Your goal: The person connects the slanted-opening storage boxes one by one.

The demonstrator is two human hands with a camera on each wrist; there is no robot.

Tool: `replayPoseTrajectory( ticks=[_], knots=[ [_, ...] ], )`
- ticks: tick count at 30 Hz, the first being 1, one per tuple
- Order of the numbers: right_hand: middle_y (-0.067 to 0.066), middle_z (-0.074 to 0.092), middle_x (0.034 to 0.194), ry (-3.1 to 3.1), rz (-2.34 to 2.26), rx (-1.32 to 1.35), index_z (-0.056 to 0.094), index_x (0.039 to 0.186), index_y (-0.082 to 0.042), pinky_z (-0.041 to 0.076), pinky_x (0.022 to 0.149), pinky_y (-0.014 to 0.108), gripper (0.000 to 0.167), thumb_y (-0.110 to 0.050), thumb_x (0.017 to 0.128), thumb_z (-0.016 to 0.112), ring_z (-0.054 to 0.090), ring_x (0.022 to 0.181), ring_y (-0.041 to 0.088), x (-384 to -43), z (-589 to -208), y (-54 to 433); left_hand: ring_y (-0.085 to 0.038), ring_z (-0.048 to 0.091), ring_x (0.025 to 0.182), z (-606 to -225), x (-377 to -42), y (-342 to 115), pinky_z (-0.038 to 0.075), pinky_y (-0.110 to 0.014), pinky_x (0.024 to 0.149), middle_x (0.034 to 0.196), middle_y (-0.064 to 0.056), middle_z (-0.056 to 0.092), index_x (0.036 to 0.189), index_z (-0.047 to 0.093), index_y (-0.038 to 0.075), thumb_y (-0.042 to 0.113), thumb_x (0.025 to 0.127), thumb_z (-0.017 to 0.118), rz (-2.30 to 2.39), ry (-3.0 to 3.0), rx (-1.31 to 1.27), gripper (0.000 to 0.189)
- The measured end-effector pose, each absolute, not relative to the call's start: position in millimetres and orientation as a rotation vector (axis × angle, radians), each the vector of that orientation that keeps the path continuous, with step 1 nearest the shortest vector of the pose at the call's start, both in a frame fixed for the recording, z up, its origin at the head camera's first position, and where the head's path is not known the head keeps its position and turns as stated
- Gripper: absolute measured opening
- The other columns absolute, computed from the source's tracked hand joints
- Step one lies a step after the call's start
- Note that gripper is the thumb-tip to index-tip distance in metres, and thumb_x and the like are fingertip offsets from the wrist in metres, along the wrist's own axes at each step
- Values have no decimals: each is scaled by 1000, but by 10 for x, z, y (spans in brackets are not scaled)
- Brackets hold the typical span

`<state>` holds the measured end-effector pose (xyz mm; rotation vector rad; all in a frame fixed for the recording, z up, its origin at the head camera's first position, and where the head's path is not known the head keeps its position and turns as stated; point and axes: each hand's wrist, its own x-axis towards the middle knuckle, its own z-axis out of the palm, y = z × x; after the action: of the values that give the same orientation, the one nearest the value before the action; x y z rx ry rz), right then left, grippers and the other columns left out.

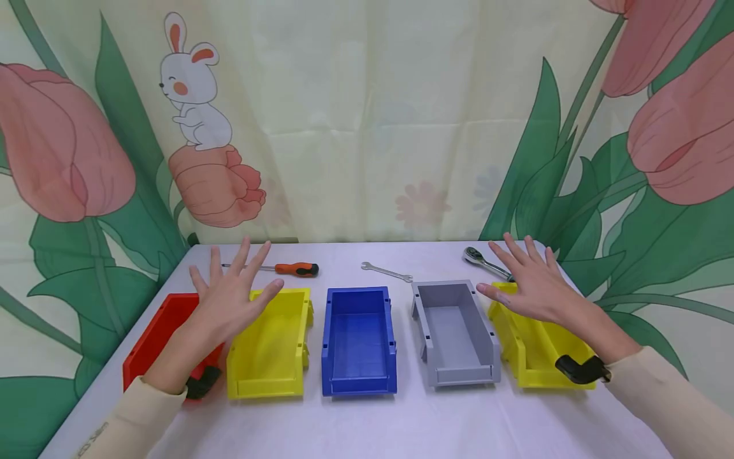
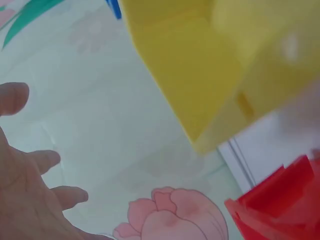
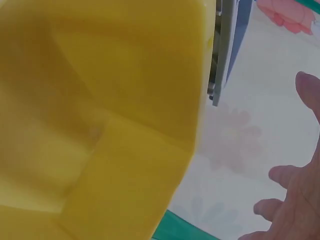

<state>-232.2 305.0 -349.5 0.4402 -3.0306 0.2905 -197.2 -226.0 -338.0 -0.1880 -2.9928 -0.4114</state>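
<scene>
My left hand [image 1: 228, 298] is spread with straight fingers above the red bin [image 1: 166, 328] and the left yellow bin [image 1: 268, 344], holding nothing. My right hand [image 1: 533, 284], fingers also spread, hovers over the right yellow bin [image 1: 530, 350] and holds nothing. Behind the left hand lies a screwdriver [image 1: 295, 269] with an orange and black handle, its shaft partly covered by the fingers. A ratchet wrench [image 1: 482, 260] sits just beyond the right hand, its handle end near the thumb side. Between them is a small open-ended wrench [image 1: 387, 272].
A blue bin [image 1: 359, 344] and a grey bin [image 1: 457, 338] stand in the middle of the row on the white table [image 1: 367, 427]. A curtain [image 1: 367, 127] with tulips and a rabbit hangs along the table's back edge.
</scene>
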Motion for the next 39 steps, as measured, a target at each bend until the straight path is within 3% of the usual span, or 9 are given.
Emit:
replayPoseTrajectory(
  ticks=[11, 21, 28, 34, 39],
  knots=[
    [29, 9, 176, -3020, 320, 443, 16, 171, -16, 0, 119, 87, 97, -65, 99, 58, 6, 156, 67, -2273, -3503, 3166, -64, -7, 159, -3343, -1915, -1992, -11, -89, 116, 181, -16, 1, 171, 9, 36, 68, 101, 47, -475, -2965, -265, 86],
    [32, 13, 174, -3052, 309, 390, 21, 170, -13, 10, 116, 89, 97, -66, 98, 59, 9, 156, 65, -2225, -3526, 3304, -53, 5, 164, -3324, -1763, -1600, 7, -79, 127, 181, -12, 11, 171, 18, 32, 56, 101, 60, -551, -2912, -407, 85],
    [38, 24, 168, -3057, 259, 363, 31, 165, -5, 27, 112, 86, 93, -62, 98, 62, 29, 148, 65, -2207, -3539, 3423, -44, 21, 164, -3305, -1727, -1246, 28, -75, 124, 180, -7, 18, 171, 19, 32, 53, 101, 64, -737, -2891, -548, 86],
    [41, 31, 162, -3065, 271, 355, 41, 158, 2, 36, 108, 84, 88, -58, 98, 66, 36, 142, 65, -2170, -3579, 3520, -33, 31, 163, -3358, -1697, -953, 34, -65, 127, 177, -4, 27, 169, 27, 26, 45, 101, 69, -918, -2871, -623, 83],
    [42, 38, 156, -3058, 307, 339, 43, 155, 6, 41, 106, 81, 83, -51, 99, 68, 43, 137, 62, -2135, -3650, 3609, -28, 60, 140, -3421, -1669, -743, 58, -51, 110, 171, -3, 39, 168, 31, 26, 41, 102, 70, -1139, -2870, -676, 78]
  ],
)
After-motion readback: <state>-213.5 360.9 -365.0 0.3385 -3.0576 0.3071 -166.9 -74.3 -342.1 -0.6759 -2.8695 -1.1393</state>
